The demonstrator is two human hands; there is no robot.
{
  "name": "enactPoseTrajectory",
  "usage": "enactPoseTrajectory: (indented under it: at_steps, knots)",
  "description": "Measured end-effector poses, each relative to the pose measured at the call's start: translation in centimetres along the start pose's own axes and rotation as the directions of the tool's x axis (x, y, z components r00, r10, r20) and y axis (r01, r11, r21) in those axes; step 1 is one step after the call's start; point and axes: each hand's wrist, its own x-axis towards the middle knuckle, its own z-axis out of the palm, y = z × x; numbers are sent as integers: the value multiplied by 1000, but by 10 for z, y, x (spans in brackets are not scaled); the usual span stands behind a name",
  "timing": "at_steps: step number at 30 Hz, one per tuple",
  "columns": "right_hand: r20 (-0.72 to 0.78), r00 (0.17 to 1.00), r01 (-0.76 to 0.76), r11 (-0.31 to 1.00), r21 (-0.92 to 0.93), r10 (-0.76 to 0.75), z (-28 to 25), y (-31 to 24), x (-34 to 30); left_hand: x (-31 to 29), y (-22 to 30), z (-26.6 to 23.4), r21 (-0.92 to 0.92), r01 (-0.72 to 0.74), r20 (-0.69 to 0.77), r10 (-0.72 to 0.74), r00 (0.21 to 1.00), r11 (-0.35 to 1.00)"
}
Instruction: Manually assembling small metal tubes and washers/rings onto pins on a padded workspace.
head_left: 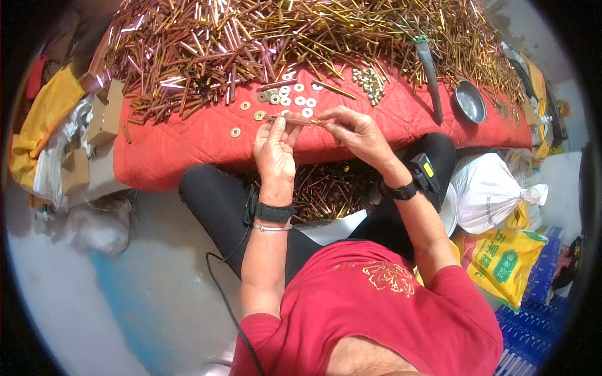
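Note:
Between my two hands, level over the near edge of a red quilted cloth, lies a slim metal anchor bolt with a pinkish sleeve. A washer sits at its left end and a gold tip at its right. My left hand pinches the sleeve between thumb and fingers. At the other end, the fingers of my right hand close on the gold tip. Just beyond them several pale washers are scattered, beside a small cluster of nuts.
A large heap of gold and pinkish metal rods covers the far side. A dark-handled tool and a round metal dish lie at right. More rods are between my legs. Cardboard boxes stand left; a white bag is right.

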Motion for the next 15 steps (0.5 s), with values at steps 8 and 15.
enactPoseTrajectory:
  at_steps: [8, 15]
  knots:
    - [-70, 987, 133, 981, -140, -144, 1, 7, -4, -3, -8, 5, 16, 30, 80, -31, 996, 999]
    - [-357, 680, 434, 744, -508, -640, 38, -9, 14, -26, -27, 17, 88, 169, 39, -173, 984, 982]
